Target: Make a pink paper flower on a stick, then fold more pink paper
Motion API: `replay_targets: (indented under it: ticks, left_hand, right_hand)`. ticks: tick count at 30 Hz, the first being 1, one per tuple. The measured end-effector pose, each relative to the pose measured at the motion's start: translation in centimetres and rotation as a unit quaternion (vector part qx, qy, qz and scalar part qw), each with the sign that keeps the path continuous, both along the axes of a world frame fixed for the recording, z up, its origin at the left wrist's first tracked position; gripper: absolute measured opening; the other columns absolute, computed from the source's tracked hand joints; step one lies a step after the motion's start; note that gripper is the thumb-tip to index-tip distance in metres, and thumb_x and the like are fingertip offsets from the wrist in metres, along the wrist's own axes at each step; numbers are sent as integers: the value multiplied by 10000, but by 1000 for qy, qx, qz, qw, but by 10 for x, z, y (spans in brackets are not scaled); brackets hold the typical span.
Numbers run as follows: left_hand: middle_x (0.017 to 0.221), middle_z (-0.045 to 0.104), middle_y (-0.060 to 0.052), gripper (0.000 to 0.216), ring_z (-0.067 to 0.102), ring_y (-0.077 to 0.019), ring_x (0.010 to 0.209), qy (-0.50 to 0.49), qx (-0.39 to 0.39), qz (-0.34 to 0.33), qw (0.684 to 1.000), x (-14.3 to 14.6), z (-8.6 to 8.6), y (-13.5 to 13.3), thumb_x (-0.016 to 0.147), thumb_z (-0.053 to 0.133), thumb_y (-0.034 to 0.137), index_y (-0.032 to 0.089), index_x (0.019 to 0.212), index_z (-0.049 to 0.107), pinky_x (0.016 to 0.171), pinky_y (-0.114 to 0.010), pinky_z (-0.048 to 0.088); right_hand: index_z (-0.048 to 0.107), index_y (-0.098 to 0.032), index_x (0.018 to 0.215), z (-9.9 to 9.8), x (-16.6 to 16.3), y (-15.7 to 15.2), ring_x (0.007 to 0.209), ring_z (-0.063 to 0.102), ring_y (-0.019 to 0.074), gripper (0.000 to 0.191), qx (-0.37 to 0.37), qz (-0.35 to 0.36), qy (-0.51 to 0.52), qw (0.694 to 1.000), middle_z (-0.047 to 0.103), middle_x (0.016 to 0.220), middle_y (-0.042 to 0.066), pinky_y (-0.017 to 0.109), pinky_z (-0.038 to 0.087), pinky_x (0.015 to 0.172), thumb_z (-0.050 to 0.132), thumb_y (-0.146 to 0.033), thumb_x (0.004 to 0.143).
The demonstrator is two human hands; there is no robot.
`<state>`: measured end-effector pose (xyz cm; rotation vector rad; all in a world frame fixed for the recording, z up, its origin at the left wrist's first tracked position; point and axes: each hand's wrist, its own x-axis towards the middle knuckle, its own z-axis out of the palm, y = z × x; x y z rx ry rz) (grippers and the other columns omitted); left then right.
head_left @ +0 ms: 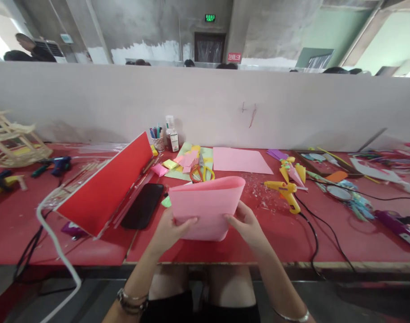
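A pink sheet of paper (206,206), folded over with a rounded, unpressed bend at the upper right, is held up above the front of the red table. My left hand (173,226) grips its left side, thumb on the near face and fingers behind. At the right side my right hand (247,223) pinches it the same way, with the fingers partly hidden by the paper. Just beyond the paper lie orange-handled scissors (196,173) and yellow-handled scissors (209,173). A flat pink sheet (241,160) rests farther back.
A yellow glue gun (285,194) with a black cord lies right. A black phone (142,206) and a tilted red board (107,188) are left. A pen cup (158,143) stands by the white partition (205,103). A purple power strip (398,228) sits far right.
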<state>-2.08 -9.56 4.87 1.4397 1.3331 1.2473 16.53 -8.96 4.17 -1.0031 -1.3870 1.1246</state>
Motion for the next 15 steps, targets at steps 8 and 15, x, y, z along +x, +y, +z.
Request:
replay_targets:
  ticks: [8, 15]
  left_hand:
    - [775, 690, -73, 280, 623, -214, 740, -46, -21, -11, 999, 6, -4, -6, 576, 588, 350, 138, 750, 646, 674, -301, 508]
    - [545, 614, -8, 210, 557, -167, 551, -3, 10, 97, 995, -25, 10, -5, 542, 577, 385, 177, 569, 575, 510, -240, 461]
  right_hand:
    - [606, -181, 779, -5, -7, -6, 727, 597, 188, 274, -45, -47, 8, 998, 666, 780, 36, 323, 492, 665, 623, -381, 592]
    - [597, -198, 864, 6, -1, -19, 741, 592, 147, 224, 19, 131, -51, 990, 653, 807, 16, 289, 474, 698, 591, -303, 666]
